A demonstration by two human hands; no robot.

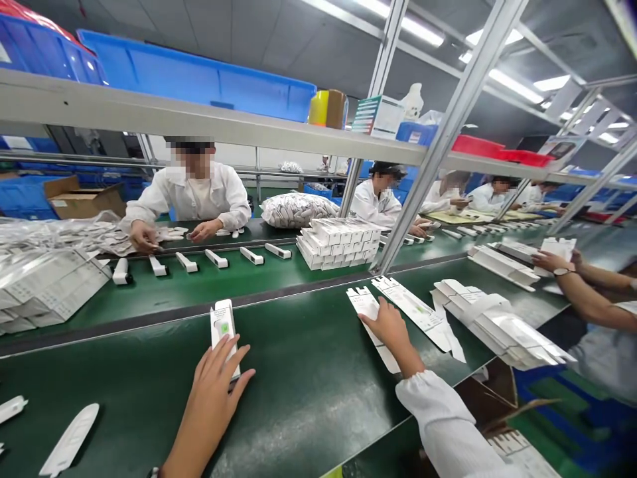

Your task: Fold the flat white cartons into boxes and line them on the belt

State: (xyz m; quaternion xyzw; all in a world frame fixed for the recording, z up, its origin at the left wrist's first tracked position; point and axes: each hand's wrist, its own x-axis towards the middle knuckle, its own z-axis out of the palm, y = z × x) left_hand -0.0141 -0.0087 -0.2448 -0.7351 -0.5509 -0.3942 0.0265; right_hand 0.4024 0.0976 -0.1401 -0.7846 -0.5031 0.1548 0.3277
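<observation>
My left hand [213,388] grips a small white carton box [223,328] standing upright on the lower green conveyor belt [308,405], its printed face with a green patch showing. My right hand [391,328] lies on a flat white carton blank [367,311], next to a second blank [411,307]. Fingers cover part of the first blank, and its lower end passes under my wrist. To the right sits a loose pile of flat blanks [497,325]. Two white plastic pieces, the nearer a long tapered one [70,438], lie on the belt left of my left hand.
A co-worker's hand [552,262] works on white blanks at right. A raised green belt carries a row of white pieces [216,259], with a stack of white boxes [338,244]. A metal-framed shelf [199,116] holding blue bins crosses above. Several people sit opposite.
</observation>
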